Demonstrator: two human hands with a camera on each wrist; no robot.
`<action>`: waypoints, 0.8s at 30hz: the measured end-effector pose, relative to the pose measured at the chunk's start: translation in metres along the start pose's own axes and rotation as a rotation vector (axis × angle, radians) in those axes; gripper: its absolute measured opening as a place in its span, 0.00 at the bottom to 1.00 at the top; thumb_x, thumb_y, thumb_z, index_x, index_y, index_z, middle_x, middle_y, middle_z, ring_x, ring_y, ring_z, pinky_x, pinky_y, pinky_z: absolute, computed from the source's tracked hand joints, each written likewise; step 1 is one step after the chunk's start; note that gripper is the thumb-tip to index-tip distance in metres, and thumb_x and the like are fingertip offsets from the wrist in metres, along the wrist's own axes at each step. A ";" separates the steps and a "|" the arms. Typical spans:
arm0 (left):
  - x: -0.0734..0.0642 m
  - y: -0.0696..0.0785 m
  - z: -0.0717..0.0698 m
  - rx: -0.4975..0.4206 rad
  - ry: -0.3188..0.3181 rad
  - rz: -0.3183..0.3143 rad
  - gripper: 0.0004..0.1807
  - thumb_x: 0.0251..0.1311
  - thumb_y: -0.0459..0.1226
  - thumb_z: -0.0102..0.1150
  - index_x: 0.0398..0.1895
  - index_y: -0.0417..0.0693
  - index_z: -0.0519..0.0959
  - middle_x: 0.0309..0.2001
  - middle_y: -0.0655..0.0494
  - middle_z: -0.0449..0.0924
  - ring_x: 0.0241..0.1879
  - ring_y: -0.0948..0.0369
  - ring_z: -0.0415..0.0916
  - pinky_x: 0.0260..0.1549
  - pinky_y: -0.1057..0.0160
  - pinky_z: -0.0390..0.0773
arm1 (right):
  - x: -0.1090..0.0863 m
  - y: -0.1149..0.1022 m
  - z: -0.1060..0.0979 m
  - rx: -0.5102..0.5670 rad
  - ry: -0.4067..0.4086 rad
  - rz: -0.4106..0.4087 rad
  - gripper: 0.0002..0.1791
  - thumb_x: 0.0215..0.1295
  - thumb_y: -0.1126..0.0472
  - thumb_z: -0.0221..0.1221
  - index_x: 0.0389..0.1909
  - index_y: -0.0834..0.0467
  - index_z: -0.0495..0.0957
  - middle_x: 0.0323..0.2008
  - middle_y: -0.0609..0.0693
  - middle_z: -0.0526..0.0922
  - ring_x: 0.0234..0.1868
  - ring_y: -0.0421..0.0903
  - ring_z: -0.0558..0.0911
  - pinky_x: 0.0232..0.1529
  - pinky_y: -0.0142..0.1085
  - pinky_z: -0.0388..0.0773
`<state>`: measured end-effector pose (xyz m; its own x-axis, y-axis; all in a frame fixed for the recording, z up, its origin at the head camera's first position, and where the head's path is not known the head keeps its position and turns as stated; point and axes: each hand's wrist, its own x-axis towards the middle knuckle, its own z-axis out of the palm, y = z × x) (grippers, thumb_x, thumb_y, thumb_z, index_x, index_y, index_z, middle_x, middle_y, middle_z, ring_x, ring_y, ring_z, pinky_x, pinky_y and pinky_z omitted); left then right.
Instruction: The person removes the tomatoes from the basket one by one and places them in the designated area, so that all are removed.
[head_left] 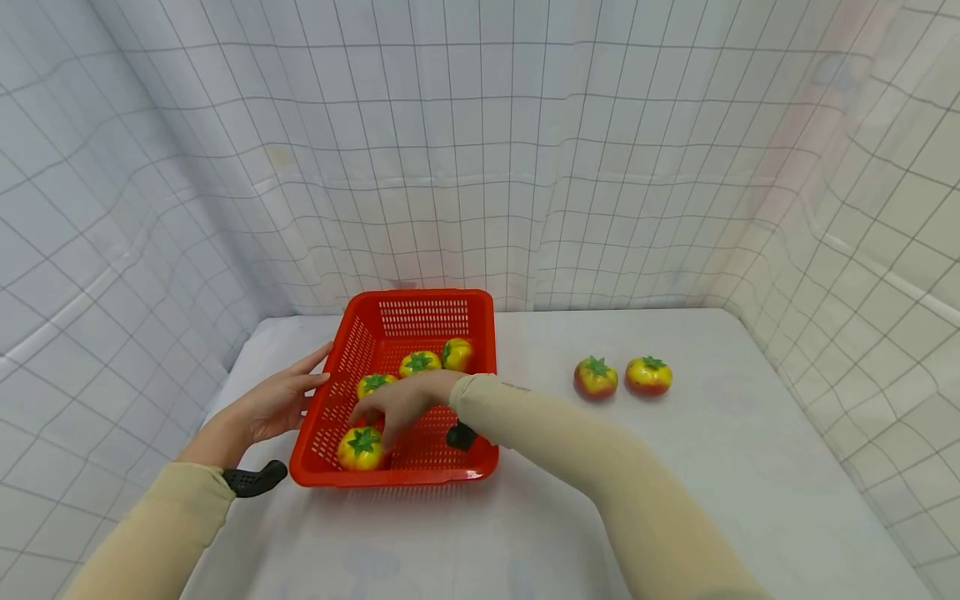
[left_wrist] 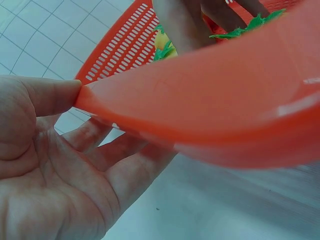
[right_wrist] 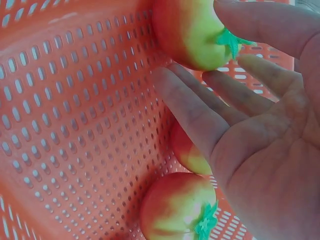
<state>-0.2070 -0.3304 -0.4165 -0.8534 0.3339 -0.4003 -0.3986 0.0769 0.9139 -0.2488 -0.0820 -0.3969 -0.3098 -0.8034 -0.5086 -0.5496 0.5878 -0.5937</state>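
Observation:
A red plastic basket [head_left: 393,477] with slotted walls holds several yellow-and-red tomatoes with green leafy tops. My left hand [head_left: 273,404] is at its left side; in the left wrist view the thumb rests on the rim [left_wrist: 200,100] and the fingers reach beneath it. Inside the basket, my right hand [head_left: 405,404] is beside the near-left tomato [head_left: 360,450]. The right wrist view has that hand's thumb and spread fingers on either side of a tomato [right_wrist: 192,32], not curled round it. Another tomato [right_wrist: 177,207] lies lower in that view.
Two more tomatoes, one nearer the basket [head_left: 596,379] and one farther right [head_left: 649,377], sit on the white table [head_left: 712,467]. White gridded curtains [head_left: 480,167] enclose the back and sides. My right forearm crosses over the basket's right rim.

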 end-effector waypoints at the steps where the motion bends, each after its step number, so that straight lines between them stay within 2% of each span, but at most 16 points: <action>1: 0.000 0.000 0.000 0.001 0.000 0.000 0.38 0.82 0.45 0.41 0.83 0.71 0.32 0.80 0.36 0.42 0.59 0.49 0.76 0.55 0.41 0.78 | 0.000 -0.001 0.000 -0.008 -0.004 0.002 0.36 0.63 0.55 0.71 0.71 0.39 0.70 0.57 0.36 0.75 0.57 0.36 0.70 0.59 0.34 0.73; 10: 0.000 0.000 0.000 0.003 0.007 0.000 0.38 0.82 0.45 0.41 0.83 0.70 0.32 0.80 0.36 0.42 0.59 0.48 0.76 0.55 0.40 0.78 | 0.008 -0.003 0.004 -0.026 -0.029 0.030 0.39 0.61 0.56 0.72 0.72 0.36 0.69 0.62 0.34 0.71 0.61 0.37 0.68 0.64 0.38 0.70; 24: 0.001 -0.001 0.000 0.004 0.016 0.000 0.38 0.82 0.45 0.41 0.83 0.71 0.33 0.80 0.36 0.43 0.59 0.48 0.76 0.55 0.41 0.78 | 0.016 -0.005 0.005 -0.021 -0.054 0.076 0.45 0.59 0.61 0.73 0.74 0.30 0.65 0.62 0.34 0.69 0.62 0.38 0.66 0.64 0.37 0.70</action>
<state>-0.2074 -0.3299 -0.4177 -0.8585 0.3190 -0.4016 -0.3977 0.0804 0.9140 -0.2475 -0.0969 -0.4051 -0.3097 -0.7498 -0.5847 -0.5427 0.6443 -0.5389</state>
